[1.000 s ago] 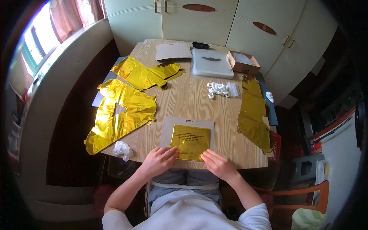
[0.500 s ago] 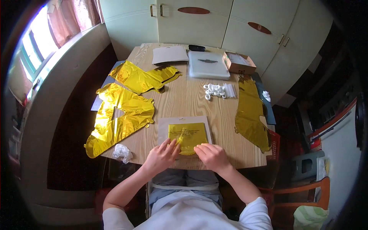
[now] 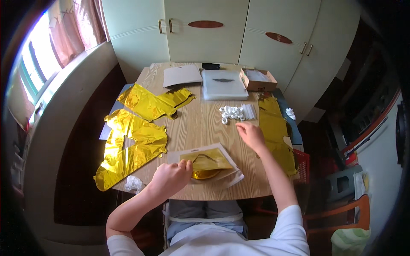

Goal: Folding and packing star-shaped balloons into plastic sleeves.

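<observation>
Landmark: wooden oval table [image 3: 200,123], pale grain, against the cream cupboards; every place below is given from it.
Left hand: your left hand [image 3: 170,178] rests at the table's near edge, fingers closed in a pinch on the left side of the clear plastic sleeve.
Clear plastic sleeve: flat clear plastic sleeve with a folded gold foil balloon inside [image 3: 208,163], lying at the table's near edge, centre; its right end looks lifted slightly off the wood, though the view is too bent to be sure.
Right hand: your right hand [image 3: 251,135] hovers over the table's right half, fingers loosely spread and holding nothing, just short of the white rings.
White rings: small heap of white plastic rings and clear straws [image 3: 236,113], on the table's right half, past your right hand.
Gold foil letters: large crinkled gold foil balloons [image 3: 134,143], spread over the table's left side and hanging off its edge.
Gold foil strip: long gold foil balloon [image 3: 275,128], draped along the table's right edge.
Far end: stack of clear sleeves [image 3: 224,84], grey card [image 3: 181,75] and open brown cardboard box [image 3: 258,80], at the table's far end.
</observation>
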The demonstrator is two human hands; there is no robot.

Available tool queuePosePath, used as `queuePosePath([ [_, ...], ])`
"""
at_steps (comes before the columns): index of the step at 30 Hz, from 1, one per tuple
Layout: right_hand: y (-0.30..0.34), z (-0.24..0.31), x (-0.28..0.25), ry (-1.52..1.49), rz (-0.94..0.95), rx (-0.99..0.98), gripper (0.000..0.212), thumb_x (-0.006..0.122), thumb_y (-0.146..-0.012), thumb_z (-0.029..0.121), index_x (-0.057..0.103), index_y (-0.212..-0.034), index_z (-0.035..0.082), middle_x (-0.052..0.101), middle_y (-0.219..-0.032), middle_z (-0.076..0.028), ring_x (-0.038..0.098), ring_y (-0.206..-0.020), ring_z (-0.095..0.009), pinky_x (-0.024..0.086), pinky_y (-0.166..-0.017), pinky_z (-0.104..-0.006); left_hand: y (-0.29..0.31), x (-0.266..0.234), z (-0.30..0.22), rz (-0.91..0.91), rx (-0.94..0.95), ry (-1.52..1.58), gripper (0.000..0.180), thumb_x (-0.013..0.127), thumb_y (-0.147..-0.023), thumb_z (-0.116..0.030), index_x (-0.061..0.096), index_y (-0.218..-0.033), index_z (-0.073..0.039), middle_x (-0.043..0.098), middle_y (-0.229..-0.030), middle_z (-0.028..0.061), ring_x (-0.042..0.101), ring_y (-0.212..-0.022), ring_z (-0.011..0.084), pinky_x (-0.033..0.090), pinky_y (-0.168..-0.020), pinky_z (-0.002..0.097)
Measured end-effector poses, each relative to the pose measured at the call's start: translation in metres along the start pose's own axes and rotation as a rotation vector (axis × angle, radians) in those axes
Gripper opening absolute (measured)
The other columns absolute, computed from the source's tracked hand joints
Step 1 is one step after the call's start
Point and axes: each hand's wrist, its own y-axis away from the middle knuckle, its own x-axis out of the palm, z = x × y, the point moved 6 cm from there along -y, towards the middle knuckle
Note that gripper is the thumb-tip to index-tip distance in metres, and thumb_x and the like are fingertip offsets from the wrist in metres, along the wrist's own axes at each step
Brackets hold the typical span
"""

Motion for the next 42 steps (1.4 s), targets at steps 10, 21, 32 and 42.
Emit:
queuePosePath([
  [10, -0.090, -0.064, 0.046, 0.356, -0.044, -0.112, 0.013, 0.062, -0.082, 0.013, 0.072, -0.090, 0.014, 0.064, -0.106, -0.002, 0.061, -0.096, -0.025, 0.050, -0.081, -0.0383, -0.010, -0.025, 0.014, 0.076, 0.002, 0.210, 0.014, 0.058, -0.077, -0.010, 0.057, -0.089, -0.002, 0.062, -0.069, 0.0075, 0.066, -0.060, 0.0253, 0.053, -0.050, 0.0353],
  [21, -0.057, 0.026, -0.050, -0.354, -0.123, -0.087, 0.006, 0.062, -0.083, 0.006, 0.068, -0.085, 0.005, 0.065, -0.108, -0.009, 0.063, -0.097, -0.021, 0.050, -0.080, -0.0331, -0.016, -0.021, 0.025, 0.219, -0.051, 0.233, 0.021, 0.056, -0.085, -0.010, 0.064, -0.102, -0.002, 0.070, -0.087, 0.0098, 0.068, -0.066, 0.0254, 0.056, -0.057, 0.0356],
  [32, 0.071, 0.205, -0.083, -0.170, 0.043, -0.591, 0.017, 0.071, -0.073, 0.006, 0.068, -0.090, 0.010, 0.061, -0.113, -0.005, 0.056, -0.107, -0.024, 0.044, -0.086, -0.0367, -0.012, -0.021, 0.019, 0.205, -0.058, 0.239, 0.018, 0.057, -0.082, -0.012, 0.063, -0.098, -0.004, 0.065, -0.074, 0.0080, 0.067, -0.063, 0.0273, 0.053, -0.054, 0.0382],
  [42, 0.105, 0.206, -0.074, 0.115, 0.114, -0.557, 0.026, 0.070, -0.074, 0.014, 0.067, -0.099, 0.009, 0.055, -0.123, -0.006, 0.049, -0.117, -0.022, 0.039, -0.091, -0.0384, 0.001, -0.012, 0.011, 0.138, -0.048, 0.189, 0.015, 0.059, -0.080, -0.013, 0.060, -0.092, -0.005, 0.065, -0.076, 0.0062, 0.067, -0.063, 0.0244, 0.053, -0.052, 0.0358],
])
